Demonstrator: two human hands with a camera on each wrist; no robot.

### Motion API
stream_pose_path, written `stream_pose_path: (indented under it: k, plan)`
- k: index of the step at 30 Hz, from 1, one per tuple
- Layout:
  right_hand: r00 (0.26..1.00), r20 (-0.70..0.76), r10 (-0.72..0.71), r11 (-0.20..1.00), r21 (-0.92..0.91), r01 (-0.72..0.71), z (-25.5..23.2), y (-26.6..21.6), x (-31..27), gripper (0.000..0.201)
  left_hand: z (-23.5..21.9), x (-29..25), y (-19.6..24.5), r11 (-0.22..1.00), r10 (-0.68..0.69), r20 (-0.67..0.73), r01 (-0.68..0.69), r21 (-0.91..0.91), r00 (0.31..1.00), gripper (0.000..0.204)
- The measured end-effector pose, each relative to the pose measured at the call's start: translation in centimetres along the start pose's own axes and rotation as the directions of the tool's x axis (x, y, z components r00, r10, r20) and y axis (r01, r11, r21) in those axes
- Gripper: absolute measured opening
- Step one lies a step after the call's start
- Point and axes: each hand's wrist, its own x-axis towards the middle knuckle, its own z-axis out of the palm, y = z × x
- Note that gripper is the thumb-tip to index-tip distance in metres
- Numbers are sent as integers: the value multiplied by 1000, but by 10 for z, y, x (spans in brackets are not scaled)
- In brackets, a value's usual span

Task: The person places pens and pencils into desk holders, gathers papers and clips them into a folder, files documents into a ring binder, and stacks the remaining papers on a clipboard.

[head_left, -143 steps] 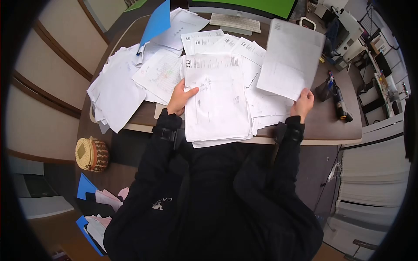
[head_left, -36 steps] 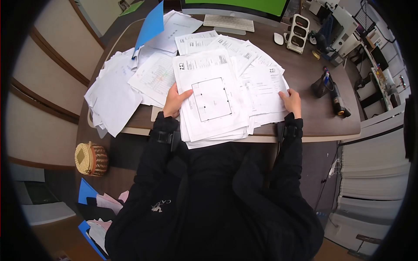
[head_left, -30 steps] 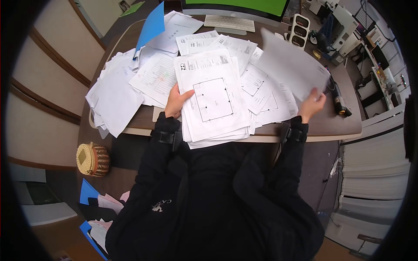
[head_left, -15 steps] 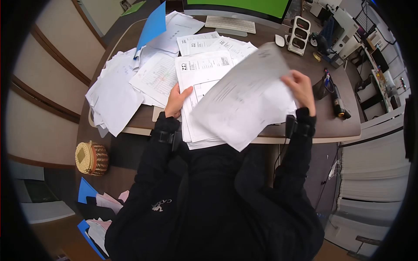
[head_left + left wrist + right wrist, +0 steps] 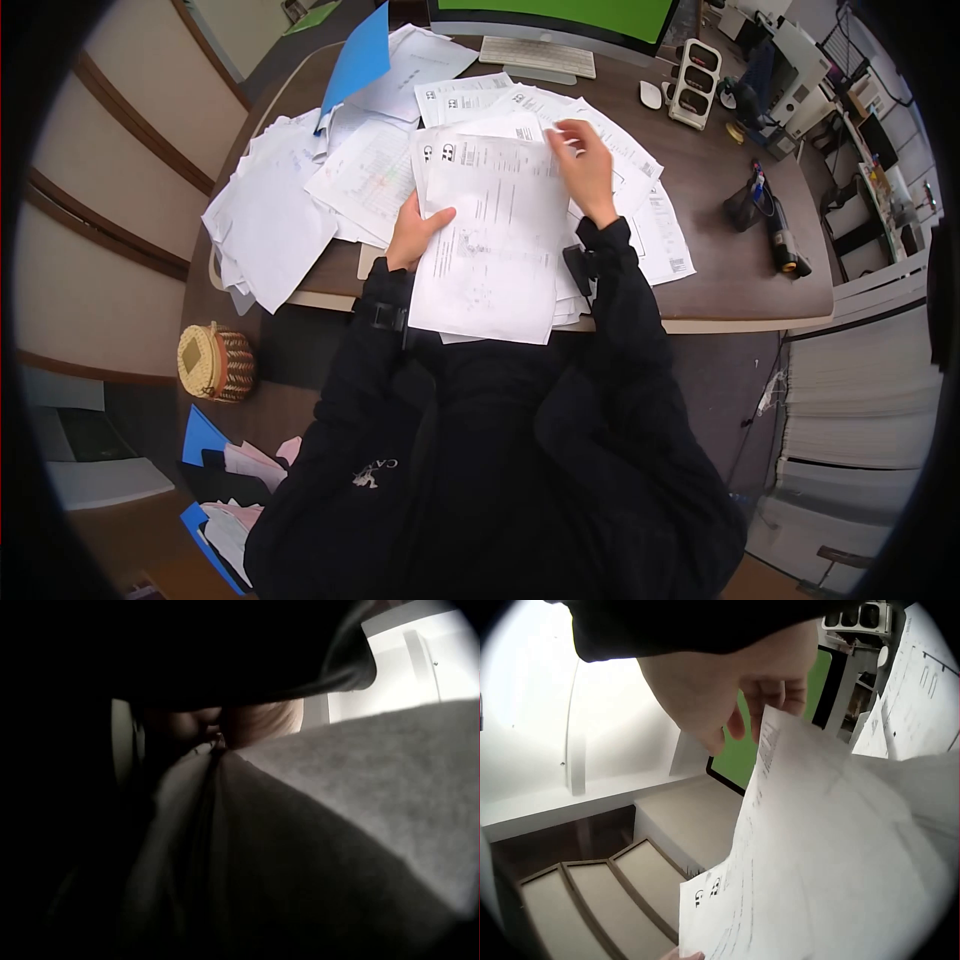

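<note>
My left hand (image 5: 415,235) grips the left edge of a stack of printed papers (image 5: 490,250), its thumb lying over the top sheet. The stack is held at the desk's front edge, and its lower end overhangs. The top sheet carries a logo heading and faint print. My right hand (image 5: 588,170) is at that sheet's upper right corner. In the right wrist view its fingers are loosely bent around the sheet's corner (image 5: 772,724), with the thumb apart from the paper. The left wrist view is dark, showing part of the hand (image 5: 262,724) beside paper (image 5: 375,772).
More printed sheets (image 5: 665,240) fan out behind and right of the stack. Loose papers (image 5: 270,210) and a blue folder (image 5: 357,65) lie left. A keyboard (image 5: 538,57), mouse (image 5: 651,95), white holder (image 5: 694,85) and pen cup (image 5: 743,208) stand farther back and right.
My right hand lifted a sheet from the right-hand papers, swung it over leftward and laid it on the stack, covering the floor-plan page. The left hand kept its grip.
</note>
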Motion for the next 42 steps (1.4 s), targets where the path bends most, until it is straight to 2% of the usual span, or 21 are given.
stream_pose_path:
  k: [1,4,6,7,9,13,15,17,18,20,22,23,24,26,27,29,31,33,35,37,42]
  plan:
    - [989,-37,146,989,-19,-147,-10,5,-3,23,-2,2,-3,999,20,-8,-20,-34,1000,48]
    - [959,-119,256,966,-11,-259,-35,55,-10,29,-11,8,-10,996,-5,-102,-5,-92,995,43]
    - [882,84,463,831,-386,-400,-47,69,-12,42,-15,9,-9,971,6,-91,-27,-236,996,41]
    - [882,81,463,831,-385,-401,-48,77,-12,42,-17,9,-8,928,14,-82,-44,-371,997,39]
    - [666,319,674,713,-516,-475,-43,64,-8,55,-18,10,-7,934,39,-107,-75,-349,993,38]
    - [745,270,610,732,-552,-400,-16,64,0,57,-20,8,-4,918,2,-83,-35,-394,997,40]
    - [709,274,650,704,-568,-425,-7,78,3,50,-22,8,-5,926,-10,-77,-20,-376,997,41]
    - [822,224,524,757,-564,-329,-1,92,-1,37,-24,10,-8,925,-23,-55,1,-379,998,41]
    - [822,223,523,757,-565,-328,-1,99,-5,37,-25,11,-9,925,-23,-54,0,-380,998,41]
    - [968,-107,227,916,-314,-250,-5,109,-11,24,-26,12,-14,917,-30,-44,10,-400,999,47]
    - [918,-377,128,953,-209,-219,-25,92,-6,14,-21,14,-13,945,10,-90,-39,-324,996,52]
    - [815,-553,174,983,44,-181,-50,84,4,11,-16,12,-11,967,52,-132,-83,-240,990,57]
    - [778,-598,192,979,169,-112,-64,78,10,12,-7,10,-7,967,54,-136,-86,-242,989,57]
    - [718,-623,309,916,398,-48,-95,63,22,16,12,3,6,954,264,-312,-295,-57,913,68]
    - [717,-627,306,917,395,-46,-106,50,27,16,15,3,9,953,265,-307,-296,-59,914,68]
    - [815,-465,346,874,477,-99,-127,21,31,20,17,2,12,947,316,-296,-280,159,901,69]
    - [861,-376,343,873,466,-144,-126,1,27,21,3,6,3,963,258,-213,-232,139,942,62]
    - [963,-138,232,916,366,-168,-114,-10,22,17,2,7,1,975,198,-127,-183,123,972,56]
    - [984,-23,176,977,122,-172,-88,-26,10,15,7,5,7,978,149,-128,-165,-124,981,45]
    - [994,87,71,994,-87,-63,-57,-10,-5,16,13,3,14,966,100,-131,-128,-226,986,44]
    - [965,223,138,986,-124,-112,-8,-14,-39,13,7,1,5,872,-1,-48,-23,-490,999,46]
